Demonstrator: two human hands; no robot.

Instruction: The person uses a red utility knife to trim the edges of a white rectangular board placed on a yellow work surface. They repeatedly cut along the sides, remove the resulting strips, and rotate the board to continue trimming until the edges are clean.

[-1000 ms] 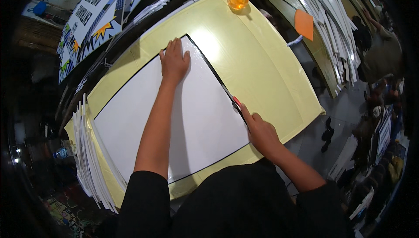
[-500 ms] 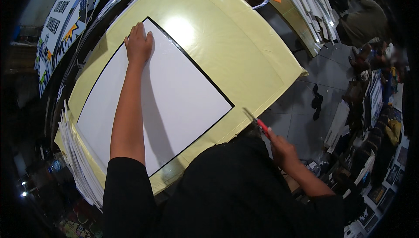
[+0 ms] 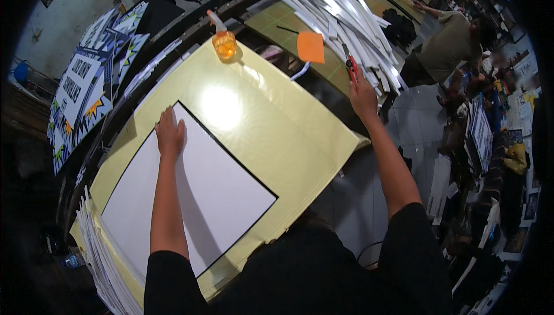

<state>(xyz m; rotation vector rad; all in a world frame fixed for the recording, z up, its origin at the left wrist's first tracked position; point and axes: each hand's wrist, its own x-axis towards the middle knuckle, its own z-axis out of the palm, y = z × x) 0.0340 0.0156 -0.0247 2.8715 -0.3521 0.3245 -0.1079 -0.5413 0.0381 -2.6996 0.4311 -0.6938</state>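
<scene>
A white rectangular board with a black edge [image 3: 216,199] lies on the yellow-covered table [image 3: 288,130]. My left hand [image 3: 170,136] rests flat near the board's far corner, fingers together and thumb apart. Away to the right, past the table's far right corner, my right hand [image 3: 362,100] is raised and closed around a red-handled cutter knife [image 3: 351,66]. Its blade points up and away, in front of a pile of white strips [image 3: 340,20].
A spray bottle of orange liquid [image 3: 224,47] stands at the table's far corner. An orange flat piece [image 3: 311,47] is near the back bench. More white strips [image 3: 98,251] line the left edge. Printed boards [image 3: 86,84] lean at far left. Another person [image 3: 447,43] is at upper right.
My right hand has carried the cutter knife from beside the table's near edge up and away to the far right. The view has tilted up; my left hand stays on the board.
</scene>
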